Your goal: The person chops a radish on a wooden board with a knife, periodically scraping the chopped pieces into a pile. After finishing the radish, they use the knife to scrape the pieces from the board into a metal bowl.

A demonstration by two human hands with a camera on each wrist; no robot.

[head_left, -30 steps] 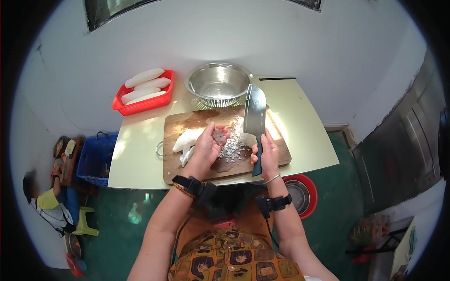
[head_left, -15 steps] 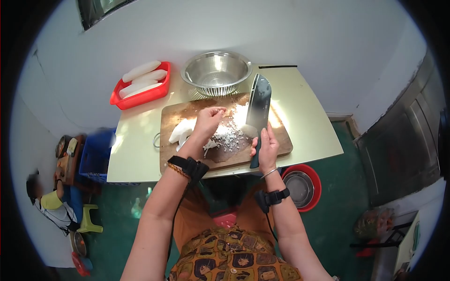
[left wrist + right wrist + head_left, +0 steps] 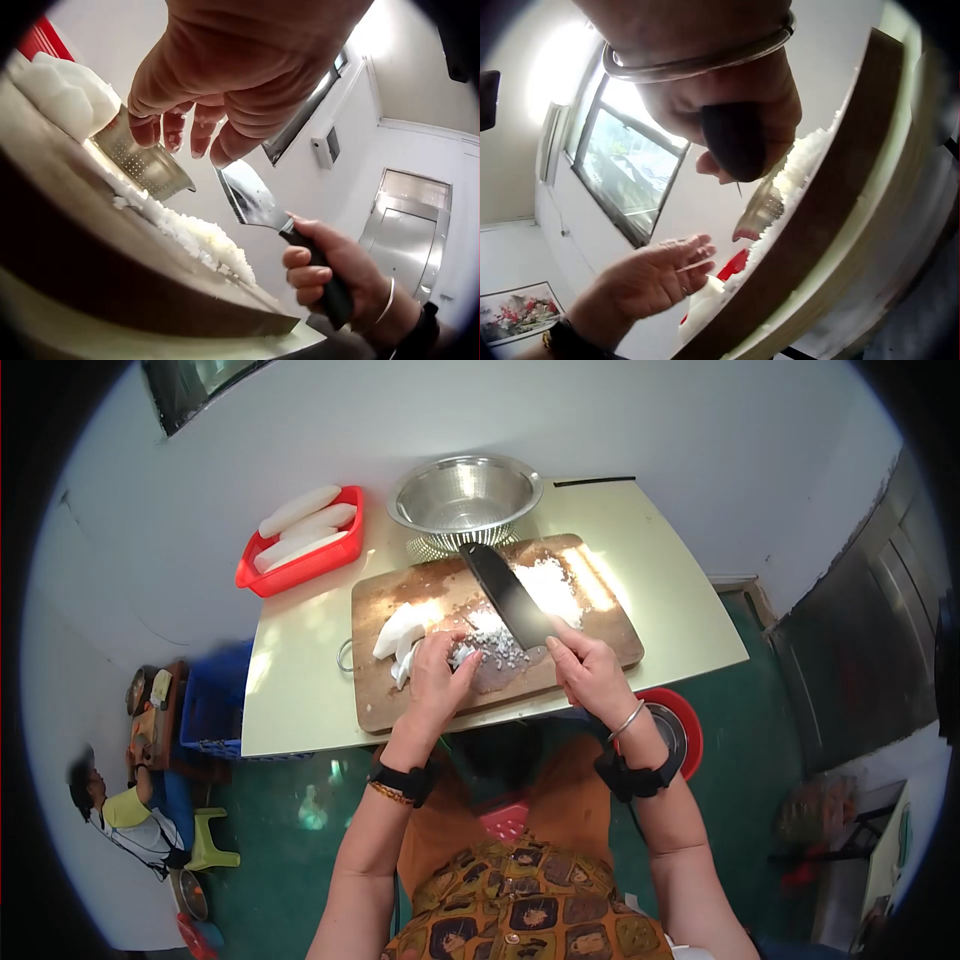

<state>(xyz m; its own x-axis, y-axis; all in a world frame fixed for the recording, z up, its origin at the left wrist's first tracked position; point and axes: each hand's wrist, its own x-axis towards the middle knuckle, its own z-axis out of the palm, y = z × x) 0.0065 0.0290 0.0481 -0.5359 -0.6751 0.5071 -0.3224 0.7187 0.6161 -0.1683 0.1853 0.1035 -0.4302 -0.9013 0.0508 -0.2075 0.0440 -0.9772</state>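
Observation:
My right hand (image 3: 590, 668) grips the dark handle of a kitchen knife with a broad blade (image 3: 505, 595). The blade slants to the upper left, low over chopped white bits (image 3: 550, 585) on the wooden cutting board (image 3: 395, 705). My left hand (image 3: 440, 678) hovers at the near side of the bits, fingers loosely bent and holding nothing. Small white crumbs cling to its fingertips (image 3: 174, 141) in the left wrist view. Larger white peeled chunks (image 3: 400, 628), apparently radish, lie left of that hand.
Behind the board stands a steel colander (image 3: 465, 500). A red basket (image 3: 310, 573) with several long white radishes (image 3: 300, 510) sits at the back left. A thin black strip (image 3: 595, 481) lies at the table's far edge. Another person (image 3: 135, 815) sits at the far left.
My left hand held bits in its palm, turned over and came down toward the board's near side. The knife has swung from upright to slanting left over the chopped bits.

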